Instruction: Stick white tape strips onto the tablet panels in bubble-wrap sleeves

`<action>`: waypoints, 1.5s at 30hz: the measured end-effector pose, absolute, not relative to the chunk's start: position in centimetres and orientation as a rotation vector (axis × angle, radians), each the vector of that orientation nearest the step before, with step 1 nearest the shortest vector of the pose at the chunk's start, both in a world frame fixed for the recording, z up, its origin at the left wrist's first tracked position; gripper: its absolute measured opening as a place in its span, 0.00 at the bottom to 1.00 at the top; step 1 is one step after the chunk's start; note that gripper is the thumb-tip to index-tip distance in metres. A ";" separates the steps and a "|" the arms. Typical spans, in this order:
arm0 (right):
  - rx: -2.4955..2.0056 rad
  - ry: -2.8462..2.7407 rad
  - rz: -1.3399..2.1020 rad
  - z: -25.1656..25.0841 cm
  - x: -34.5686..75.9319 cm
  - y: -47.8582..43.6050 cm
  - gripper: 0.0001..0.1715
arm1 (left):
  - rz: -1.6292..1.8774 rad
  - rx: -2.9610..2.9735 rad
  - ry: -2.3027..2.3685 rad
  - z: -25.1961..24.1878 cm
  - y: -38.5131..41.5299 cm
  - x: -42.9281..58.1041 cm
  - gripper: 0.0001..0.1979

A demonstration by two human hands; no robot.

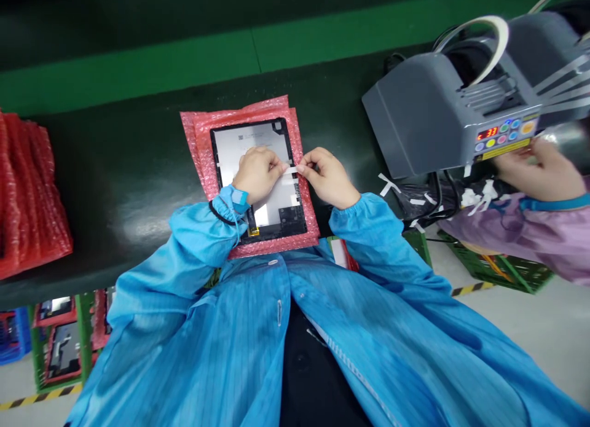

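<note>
A flat panel (270, 215) with a black border and silvery back lies on red bubble-wrap bags (203, 150) at the table's edge. Over its right half, a short white strip (291, 169) is stretched between my two hands. My left hand (260, 174) pinches the strip's left end above the panel. At the panel's right border, my right hand (329, 178) pinches the other end between thumb and index finger. More white strips are on the panel's right edge, just below my fingers.
Red bubble-wrap bags (32, 193) are stacked at the left. A grey tape dispenser (424, 113) stands at the right, with cables and white strips below it. Another person's hand (541, 169) is beside it. Green crates (500, 261) and a blue crate (16, 338) sit below table level.
</note>
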State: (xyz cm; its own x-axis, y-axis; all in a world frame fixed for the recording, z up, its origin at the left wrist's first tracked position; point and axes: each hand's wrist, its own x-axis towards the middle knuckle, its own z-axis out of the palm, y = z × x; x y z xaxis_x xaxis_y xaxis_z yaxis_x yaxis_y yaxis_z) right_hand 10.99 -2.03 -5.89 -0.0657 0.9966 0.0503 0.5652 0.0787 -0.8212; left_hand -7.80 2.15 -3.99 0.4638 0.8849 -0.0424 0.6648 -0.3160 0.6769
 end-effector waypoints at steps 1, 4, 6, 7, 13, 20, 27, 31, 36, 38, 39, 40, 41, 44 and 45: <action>-1.573 -1.727 0.814 -6.1 11.0 -2.0 0.08 | 0.429 2.115 1.315 -4.2 2.1 -7.7 0.09; -1.601 -1.760 0.780 -6.5 10.9 -2.0 0.07 | 0.386 2.180 1.374 -4.4 1.8 -7.4 0.09; -1.607 -1.765 0.780 -6.7 10.9 -2.1 0.07 | 0.364 2.194 1.390 -4.3 1.5 -7.1 0.09; -1.608 -1.765 0.782 -6.7 10.9 -2.1 0.07 | 0.350 2.196 1.400 -4.1 1.3 -7.1 0.09; -1.659 -1.734 0.795 -6.2 10.3 -2.3 0.10 | 0.281 2.189 1.433 -3.3 0.7 -6.9 0.08; -1.860 -1.506 1.066 -6.1 11.0 -1.2 0.23 | 0.354 2.166 1.442 -4.0 1.6 -7.4 0.07; -1.743 -1.398 1.510 -4.3 12.2 -0.5 0.30 | 0.346 2.146 1.459 -3.7 1.9 -7.2 0.08; -1.708 -1.363 1.565 -4.3 12.1 -0.5 0.28 | 0.325 2.162 1.479 -3.8 1.8 -6.8 0.08; -1.705 -1.361 1.435 -5.3 12.4 -0.7 0.19 | 0.449 2.164 1.466 -3.4 2.2 -9.5 0.08; -1.721 -1.364 1.187 -5.5 12.2 -1.0 0.14 | 0.539 2.121 1.610 -3.0 2.0 -12.1 0.05; -1.733 -1.382 1.070 -5.5 11.9 -1.1 0.12 | 0.567 2.089 1.708 -2.9 1.7 -13.4 0.04; -1.752 -1.412 0.989 -5.5 11.6 -1.2 0.10 | 0.577 2.059 1.799 -2.9 1.3 -14.7 0.04; -1.781 -1.446 0.945 -5.5 11.2 -1.2 0.09 | 0.570 2.030 1.877 -3.0 0.8 -15.8 0.04; -1.874 -1.532 0.939 -5.4 10.1 -1.2 0.09 | 0.548 1.929 2.041 -3.9 -0.9 -17.7 0.05; -1.891 -1.548 0.930 -5.4 9.8 -1.2 0.10 | 0.563 1.880 2.083 -4.3 -1.4 -17.9 0.07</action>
